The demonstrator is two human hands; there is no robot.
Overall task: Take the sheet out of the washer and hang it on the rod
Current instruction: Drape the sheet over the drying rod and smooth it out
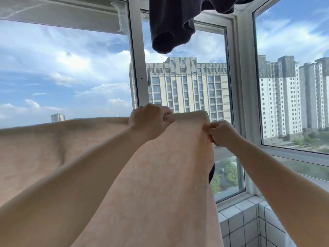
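Dark garment (170, 27) overhead, above 2 hands on beige sheet (151, 175).

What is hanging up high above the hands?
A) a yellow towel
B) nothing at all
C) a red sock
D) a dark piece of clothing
D: a dark piece of clothing hangs at the top of the window, above the left hand and the right hand, which both pinch the top edge of the peach sheet.
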